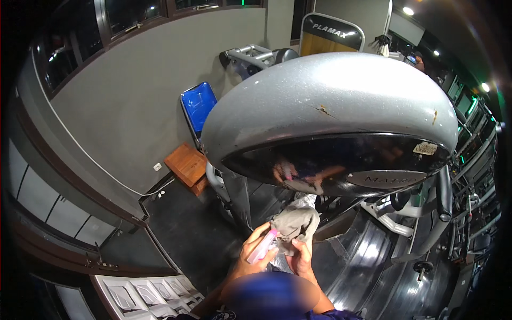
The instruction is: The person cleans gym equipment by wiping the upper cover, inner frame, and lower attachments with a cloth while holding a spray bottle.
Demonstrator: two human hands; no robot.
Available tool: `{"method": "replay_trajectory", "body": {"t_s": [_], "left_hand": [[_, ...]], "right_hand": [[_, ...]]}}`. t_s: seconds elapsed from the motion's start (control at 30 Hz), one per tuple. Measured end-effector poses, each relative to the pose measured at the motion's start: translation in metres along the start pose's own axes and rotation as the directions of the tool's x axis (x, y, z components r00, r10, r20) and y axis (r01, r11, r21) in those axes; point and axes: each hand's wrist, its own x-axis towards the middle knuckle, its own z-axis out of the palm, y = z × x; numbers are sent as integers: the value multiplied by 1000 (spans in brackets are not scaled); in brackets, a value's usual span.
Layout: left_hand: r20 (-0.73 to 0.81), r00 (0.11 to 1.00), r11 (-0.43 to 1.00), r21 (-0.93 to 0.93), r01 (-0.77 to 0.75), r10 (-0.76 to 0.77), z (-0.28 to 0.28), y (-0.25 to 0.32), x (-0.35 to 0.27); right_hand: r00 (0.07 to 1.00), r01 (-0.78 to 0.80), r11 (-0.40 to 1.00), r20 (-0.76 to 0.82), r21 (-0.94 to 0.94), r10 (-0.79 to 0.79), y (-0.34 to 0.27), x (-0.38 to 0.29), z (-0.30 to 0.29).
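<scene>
My left hand [253, 252] is wrapped around a pink and clear spray bottle [263, 246], its nozzle pointed at a grey cloth [298, 226]. The crumpled cloth is held up by my right hand [302, 256], thumb on its near side. Both hands are close together in front of my body. Above and beyond them looms the silver and black housing [328, 104] of a Matrix exercise machine. Its silver cover has scratches and rusty chips. The glossy black panel [304, 160] below reflects my hands. Most of the bottle's lower part is hidden by my hand.
A blue folding chair [199, 105] and a brown wooden box [186, 164] stand by the grey wall [140, 88]. Dark floor [192, 228] lies on my left. A white plastic rack [148, 294] is at lower left. Gym equipment [472, 224] lines the right side.
</scene>
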Motion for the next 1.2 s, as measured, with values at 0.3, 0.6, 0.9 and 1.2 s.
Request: {"method": "replay_trajectory", "body": {"t_s": [0.3, 0.6, 0.9, 1.2], "left_hand": [[36, 993, 985, -133, 114, -110, -15, 15, 5], [184, 963, 850, -456, 262, -198, -18, 29, 12], [289, 950, 842, -478, 252, -120, -7, 24, 28], [265, 960, 923, -339, 181, -91, -10, 28, 36]], "right_hand": [[994, 102, 821, 29, -561, -103, -12, 11, -43], [999, -19, 477, -29, -879, -14, -45, 20, -44], [993, 116, 294, 109, -949, -41, -52, 24, -79], [969, 129, 674, 236, -727, 69, -17, 30, -69]]}}
